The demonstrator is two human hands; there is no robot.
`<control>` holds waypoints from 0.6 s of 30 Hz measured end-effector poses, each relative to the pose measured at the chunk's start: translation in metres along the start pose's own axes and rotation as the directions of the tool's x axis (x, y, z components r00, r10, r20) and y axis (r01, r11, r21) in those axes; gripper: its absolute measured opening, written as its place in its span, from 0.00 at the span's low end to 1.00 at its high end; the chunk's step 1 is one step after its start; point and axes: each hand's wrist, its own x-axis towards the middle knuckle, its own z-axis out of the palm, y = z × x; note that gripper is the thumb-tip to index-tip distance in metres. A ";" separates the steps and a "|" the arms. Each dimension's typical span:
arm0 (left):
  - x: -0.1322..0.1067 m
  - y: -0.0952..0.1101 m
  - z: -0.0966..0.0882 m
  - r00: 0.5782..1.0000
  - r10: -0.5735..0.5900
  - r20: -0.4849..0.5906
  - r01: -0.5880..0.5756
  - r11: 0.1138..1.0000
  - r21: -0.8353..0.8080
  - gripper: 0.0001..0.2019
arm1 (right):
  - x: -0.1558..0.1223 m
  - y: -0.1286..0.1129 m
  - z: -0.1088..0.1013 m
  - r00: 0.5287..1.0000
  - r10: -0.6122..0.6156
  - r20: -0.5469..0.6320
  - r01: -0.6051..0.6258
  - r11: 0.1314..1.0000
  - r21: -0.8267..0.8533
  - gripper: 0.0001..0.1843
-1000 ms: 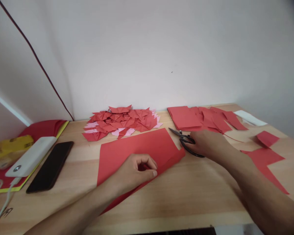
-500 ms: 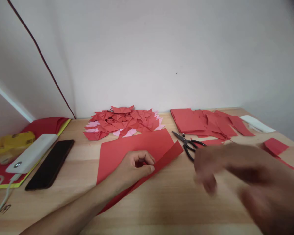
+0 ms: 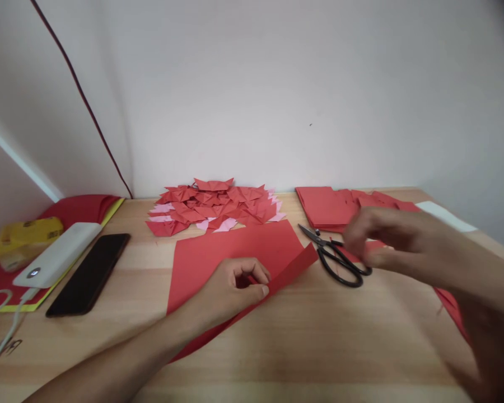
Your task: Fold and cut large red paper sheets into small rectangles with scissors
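A large red paper sheet (image 3: 231, 246) lies on the table, its near edge folded up into a narrow flap (image 3: 296, 266). At that flap my left hand (image 3: 239, 285) is closed, pinching the paper between thumb and fingers. My right hand (image 3: 382, 238) hangs in the air, slightly blurred, above the black-handled scissors (image 3: 340, 266). Its fingers are bent with a gap to the thumb, and no object shows in it. The scissors lie right of the sheet, blades pointing to the back left.
Folded red and pink paper pieces (image 3: 214, 204) are heaped by the wall. Cut red paper (image 3: 323, 207) is stacked at back right, near a white piece (image 3: 445, 215). On the left are a black phone (image 3: 88, 274), a white power bank (image 3: 59, 254) with cable, and a yellow packet (image 3: 27, 240).
My right hand has moved up and back, its fingers now more curled. The scissors' handles have swung nearer and show more fully. My left hand keeps its pinch on the sheet.
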 end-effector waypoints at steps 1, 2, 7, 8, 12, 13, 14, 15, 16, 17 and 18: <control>-0.001 0.000 0.001 1.000 0.008 0.001 -0.008 1.000 0.001 0.06 | 0.005 0.001 0.000 0.995 0.008 0.102 -0.008 1.000 -0.003 0.22; -0.001 -0.001 0.001 1.000 0.013 -0.001 -0.013 1.000 0.004 0.05 | 0.011 0.003 0.002 0.979 0.013 0.206 -0.010 1.000 -0.014 0.24; -0.002 0.001 0.003 1.000 0.008 -0.014 -0.007 0.999 0.036 0.05 | 0.023 0.016 0.018 0.944 0.013 0.329 -0.015 1.000 0.002 0.18; -0.002 0.002 0.003 1.000 0.009 -0.008 -0.008 0.999 0.041 0.06 | 0.022 0.018 0.021 0.950 0.025 0.312 -0.029 1.000 0.008 0.19; -0.002 0.002 0.002 0.999 0.044 0.019 -0.045 0.997 0.067 0.06 | 0.021 0.026 0.029 0.958 0.067 0.278 -0.084 0.995 0.047 0.19; -0.002 0.001 0.001 0.998 0.058 0.015 -0.059 0.995 0.075 0.06 | 0.021 0.026 0.030 0.958 0.077 0.276 -0.097 0.993 0.062 0.19; -0.002 0.000 0.001 0.998 0.068 0.007 -0.068 0.994 0.083 0.07 | 0.020 0.025 0.032 0.958 0.084 0.273 -0.109 0.991 0.078 0.19; -0.001 -0.002 0.001 0.997 0.072 -0.001 -0.072 0.994 0.088 0.07 | 0.020 0.024 0.033 0.959 0.087 0.269 -0.116 0.989 0.094 0.19; -0.001 -0.003 0.001 0.997 0.071 -0.008 -0.070 0.993 0.090 0.08 | 0.020 0.023 0.035 0.961 0.082 0.263 -0.114 0.987 0.109 0.19; -0.001 -0.004 0.002 0.998 0.064 -0.012 -0.063 0.994 0.090 0.09 | 0.020 0.022 0.037 0.963 0.072 0.261 -0.107 0.987 0.122 0.19; 0.000 -0.005 0.002 0.998 0.056 -0.012 -0.055 0.994 0.089 0.09 | 0.021 0.020 0.038 0.962 0.063 0.264 -0.101 0.986 0.134 0.19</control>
